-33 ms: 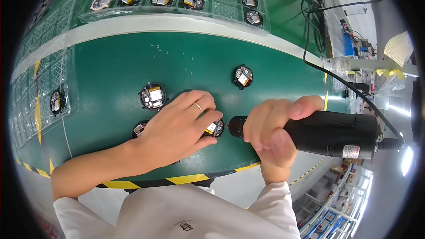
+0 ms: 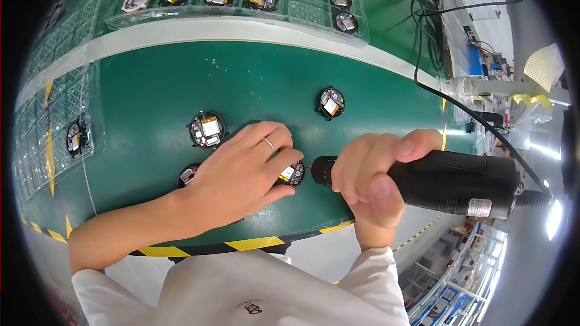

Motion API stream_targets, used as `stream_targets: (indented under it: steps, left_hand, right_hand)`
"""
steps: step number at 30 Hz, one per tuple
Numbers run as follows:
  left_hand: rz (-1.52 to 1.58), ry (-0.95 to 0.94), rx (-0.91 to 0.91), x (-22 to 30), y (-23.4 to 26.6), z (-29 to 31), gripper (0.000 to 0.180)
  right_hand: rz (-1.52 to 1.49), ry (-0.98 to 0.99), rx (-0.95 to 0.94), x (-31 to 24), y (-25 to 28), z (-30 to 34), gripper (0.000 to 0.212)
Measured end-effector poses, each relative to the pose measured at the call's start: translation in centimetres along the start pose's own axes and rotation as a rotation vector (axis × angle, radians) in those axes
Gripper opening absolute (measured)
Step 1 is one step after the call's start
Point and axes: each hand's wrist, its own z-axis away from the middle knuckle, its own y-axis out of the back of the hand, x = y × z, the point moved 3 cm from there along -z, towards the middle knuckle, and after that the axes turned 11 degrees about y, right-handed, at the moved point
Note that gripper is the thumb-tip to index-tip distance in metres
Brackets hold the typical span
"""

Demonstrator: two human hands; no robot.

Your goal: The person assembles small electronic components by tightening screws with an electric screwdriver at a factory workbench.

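My left hand (image 2: 246,169), with a ring on one finger, is closed round a small round black electronic case (image 2: 292,172) on the green bench. The case shows a pale battery and circuit parts; my fingers and palm cover its left side. My right hand (image 2: 376,172) grips a thick black electric screwdriver (image 2: 462,182) held roughly level. Its tip points left at the case's right rim; whether they touch I cannot tell. Just beyond my left hand lies another round case (image 2: 207,130). A further one (image 2: 188,175) is partly hidden by my left wrist.
A lone round case (image 2: 331,103) sits farther right on the bench. Tiny screws (image 2: 212,63) are scattered beyond my left hand. Clear plastic trays (image 2: 314,0) with similar cases stand behind a pale ledge (image 2: 211,28); another tray (image 2: 45,145) is at left. The screwdriver's cable (image 2: 477,118) arcs at right.
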Motion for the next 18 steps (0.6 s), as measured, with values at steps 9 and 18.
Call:
stream_targets:
  steps: [9,18]
  left_hand:
    - [0.003,0.005,-0.006,-0.08,-0.09,0.10,0.047]
    - [0.029,0.009,-0.004,-0.05,-0.02,0.07,0.046]
  right_hand:
    - [0.038,-0.007,-0.014,0.20,-0.09,-0.03,0.045]
    - [-0.007,-0.013,0.028,0.34,-0.28,-0.02,0.041]
